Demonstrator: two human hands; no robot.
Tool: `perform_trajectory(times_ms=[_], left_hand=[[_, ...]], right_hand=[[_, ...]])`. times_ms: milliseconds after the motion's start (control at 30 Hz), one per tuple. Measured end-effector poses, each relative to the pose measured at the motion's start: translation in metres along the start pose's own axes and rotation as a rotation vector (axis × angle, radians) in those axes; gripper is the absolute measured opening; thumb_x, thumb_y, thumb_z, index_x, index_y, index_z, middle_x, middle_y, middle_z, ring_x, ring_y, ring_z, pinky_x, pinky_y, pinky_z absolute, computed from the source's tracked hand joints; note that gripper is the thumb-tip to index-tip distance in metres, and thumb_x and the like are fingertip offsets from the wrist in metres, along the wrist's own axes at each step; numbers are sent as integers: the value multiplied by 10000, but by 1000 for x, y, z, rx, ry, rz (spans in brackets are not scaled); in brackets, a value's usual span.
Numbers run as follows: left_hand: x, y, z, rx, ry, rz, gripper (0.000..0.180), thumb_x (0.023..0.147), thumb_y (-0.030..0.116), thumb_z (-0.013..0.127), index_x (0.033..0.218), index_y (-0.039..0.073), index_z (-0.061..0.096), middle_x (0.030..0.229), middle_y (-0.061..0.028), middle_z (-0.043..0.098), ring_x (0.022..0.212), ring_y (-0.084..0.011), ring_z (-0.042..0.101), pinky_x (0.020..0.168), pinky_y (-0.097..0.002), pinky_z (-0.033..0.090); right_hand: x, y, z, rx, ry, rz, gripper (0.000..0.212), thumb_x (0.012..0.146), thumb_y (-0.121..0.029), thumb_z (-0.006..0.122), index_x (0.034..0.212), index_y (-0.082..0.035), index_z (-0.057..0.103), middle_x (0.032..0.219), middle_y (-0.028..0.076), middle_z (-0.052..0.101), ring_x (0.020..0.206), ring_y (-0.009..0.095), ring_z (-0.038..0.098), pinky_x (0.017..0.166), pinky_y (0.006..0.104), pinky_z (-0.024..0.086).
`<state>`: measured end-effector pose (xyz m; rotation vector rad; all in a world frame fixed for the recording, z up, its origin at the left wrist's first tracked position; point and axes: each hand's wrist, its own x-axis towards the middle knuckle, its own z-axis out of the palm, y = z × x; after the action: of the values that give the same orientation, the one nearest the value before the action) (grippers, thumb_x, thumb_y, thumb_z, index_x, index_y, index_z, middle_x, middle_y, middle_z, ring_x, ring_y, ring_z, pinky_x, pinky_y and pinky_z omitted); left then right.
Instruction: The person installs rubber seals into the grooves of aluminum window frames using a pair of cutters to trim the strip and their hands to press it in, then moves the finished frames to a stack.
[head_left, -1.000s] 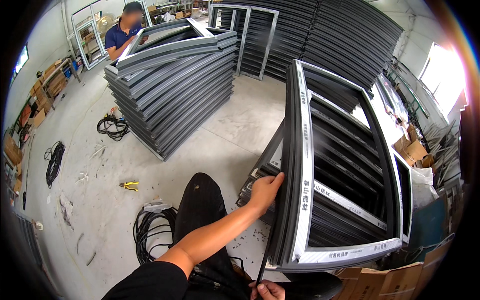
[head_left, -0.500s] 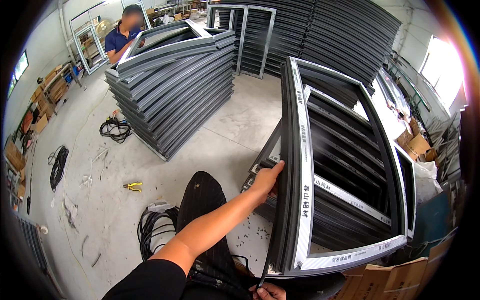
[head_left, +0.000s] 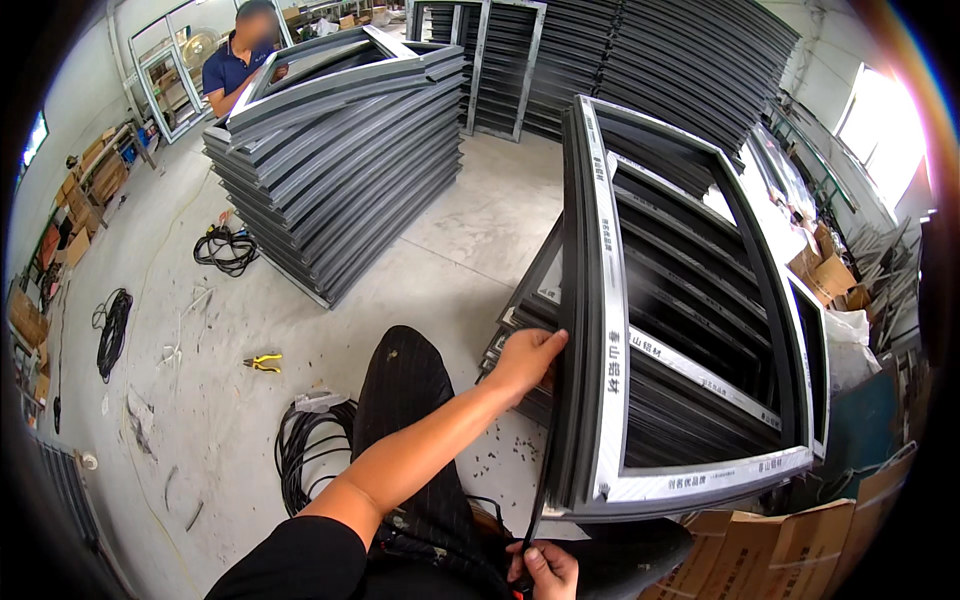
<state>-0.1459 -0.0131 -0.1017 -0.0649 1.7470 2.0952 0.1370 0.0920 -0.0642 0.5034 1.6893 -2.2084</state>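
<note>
A dark window frame (head_left: 612, 400) with pale protective film on its face stands tilted on a stack of similar frames (head_left: 690, 440) in front of me, to the right. My left hand (head_left: 527, 365) is closed at the frame's left side, thumb against the edge; its curled fingertips are partly hidden. From the frame's near lower corner a thin black strip (head_left: 537, 515), apparently rubber seal, runs down to my right hand (head_left: 546, 572). That hand is closed around the strip's lower part, and a small red thing shows beneath it, too little to name.
A tall stack of grey frames (head_left: 340, 190) stands at far left, a co-worker (head_left: 232, 62) behind it. Yellow-handled pliers (head_left: 262, 363) and coiled black cables (head_left: 310, 450) lie on the floor. Cardboard boxes (head_left: 770, 560) are at near right; more frames (head_left: 690, 70) line the back.
My left hand has slid along the frame's side toward its near corner. My right hand has risen slightly with the strip. The whole view has shifted a little.
</note>
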Motion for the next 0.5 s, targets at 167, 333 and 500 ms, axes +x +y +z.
perform_trajectory(times_ms=[167, 333, 500], left_hand=[[8, 3, -11, -37, -46, -32, 359, 965, 331, 499, 923, -4, 621, 780, -72, 655, 611, -139, 624, 524, -270, 496], [-16, 6, -7, 105, -59, 6, 318, 958, 306, 521, 942, 4, 619, 721, -30, 609, 585, -93, 558, 535, -240, 454], [-24, 5, -7, 10, -98, 2, 337, 954, 306, 530, 950, -21, 613, 743, -38, 608, 599, -101, 564, 539, -250, 476]], right_hand=[[16, 4, 23, 27, 151, -286, 208, 937, -71, 515, 1132, 2, 510, 726, 3, 533, 590, 54, 460, 524, 190, 369], [20, 13, 14, -17, 59, -242, 186, 952, -98, 496, 1103, 5, 529, 710, 9, 526, 576, 58, 446, 515, 184, 353], [20, 5, 11, 72, 0, -115, 177, 952, -135, 505, 1067, -8, 551, 712, 21, 563, 556, 58, 454, 487, 178, 338]])
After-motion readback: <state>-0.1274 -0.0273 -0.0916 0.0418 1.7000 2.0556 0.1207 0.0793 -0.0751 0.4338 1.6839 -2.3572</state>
